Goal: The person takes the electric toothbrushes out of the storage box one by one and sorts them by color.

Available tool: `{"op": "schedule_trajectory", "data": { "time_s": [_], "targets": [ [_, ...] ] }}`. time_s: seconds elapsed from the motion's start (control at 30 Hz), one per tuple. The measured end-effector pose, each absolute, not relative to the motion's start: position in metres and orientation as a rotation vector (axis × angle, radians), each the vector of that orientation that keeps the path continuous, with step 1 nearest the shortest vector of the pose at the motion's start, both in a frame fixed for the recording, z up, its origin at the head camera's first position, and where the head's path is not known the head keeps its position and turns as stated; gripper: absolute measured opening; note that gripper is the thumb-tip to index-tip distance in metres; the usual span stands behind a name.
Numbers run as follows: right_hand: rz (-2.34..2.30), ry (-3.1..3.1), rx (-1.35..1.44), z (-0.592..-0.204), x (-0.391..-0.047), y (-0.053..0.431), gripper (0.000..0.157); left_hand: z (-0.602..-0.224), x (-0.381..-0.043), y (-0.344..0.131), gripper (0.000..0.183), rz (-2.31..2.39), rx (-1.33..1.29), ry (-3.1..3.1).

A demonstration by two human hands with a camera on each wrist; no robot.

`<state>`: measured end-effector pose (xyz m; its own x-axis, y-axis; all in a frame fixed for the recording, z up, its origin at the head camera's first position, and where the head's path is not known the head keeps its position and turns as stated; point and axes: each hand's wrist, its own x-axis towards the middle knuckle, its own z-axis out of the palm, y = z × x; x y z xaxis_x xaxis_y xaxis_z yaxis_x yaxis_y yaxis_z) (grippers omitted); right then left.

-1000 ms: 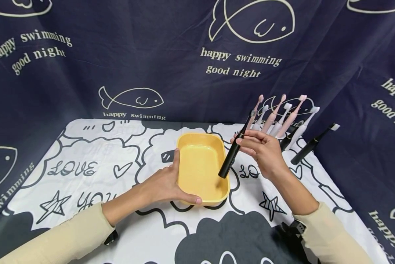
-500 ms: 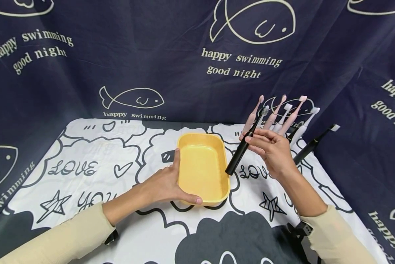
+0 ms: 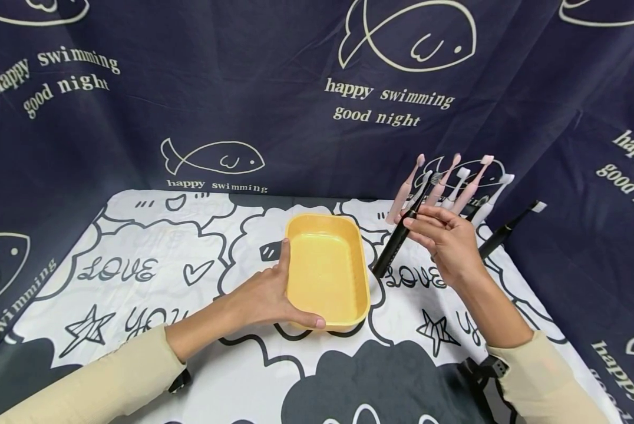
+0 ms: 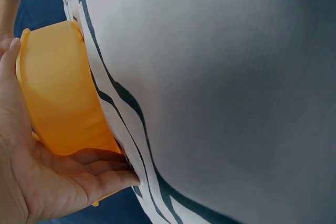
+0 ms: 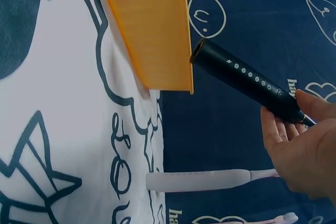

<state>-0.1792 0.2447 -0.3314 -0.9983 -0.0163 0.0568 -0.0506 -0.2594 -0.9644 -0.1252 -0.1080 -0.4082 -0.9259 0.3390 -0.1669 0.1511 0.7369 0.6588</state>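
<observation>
An electric toothbrush (image 3: 393, 250) with a black handle slants in the air, bristles up, base beside the right rim of a yellow tray (image 3: 327, 282). My right hand (image 3: 449, 241) pinches it near the neck between thumb and fingers. In the right wrist view, the toothbrush handle (image 5: 241, 80) shows a row of small white marks, and its head is hidden past the hand (image 5: 310, 145). My left hand (image 3: 258, 294) holds the tray's near left corner, thumb on the near wall and fingers along the left wall (image 4: 63, 87).
Behind my right hand, several toothbrushes stand upright: pink ones (image 3: 402, 200), white ones (image 3: 489, 200) and a black one (image 3: 508, 229) at the far right. A patterned black and white cloth (image 3: 152, 235) covers the table. Navy fish-print curtains (image 3: 274, 88) enclose the back and sides.
My right hand has carried the black toothbrush to the right and slightly back, from over the tray to beside its right rim. The left hand and the tray stay in place.
</observation>
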Motion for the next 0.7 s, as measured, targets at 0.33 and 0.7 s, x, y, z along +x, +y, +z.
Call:
{"op": "schedule_trajectory", "data": {
  "time_s": [0.33,0.7],
  "targets": [
    [2.434,-1.902,0.099,-0.341,-0.185,0.254,0.020,-0.407,-0.125,-0.108,0.183,0.994,0.394,2.666],
    [2.395,-1.899,0.032,-0.355,-0.193,0.259,0.022,-0.407,-0.124,-0.108,0.184,0.984,0.382,2.671]
  ]
}}
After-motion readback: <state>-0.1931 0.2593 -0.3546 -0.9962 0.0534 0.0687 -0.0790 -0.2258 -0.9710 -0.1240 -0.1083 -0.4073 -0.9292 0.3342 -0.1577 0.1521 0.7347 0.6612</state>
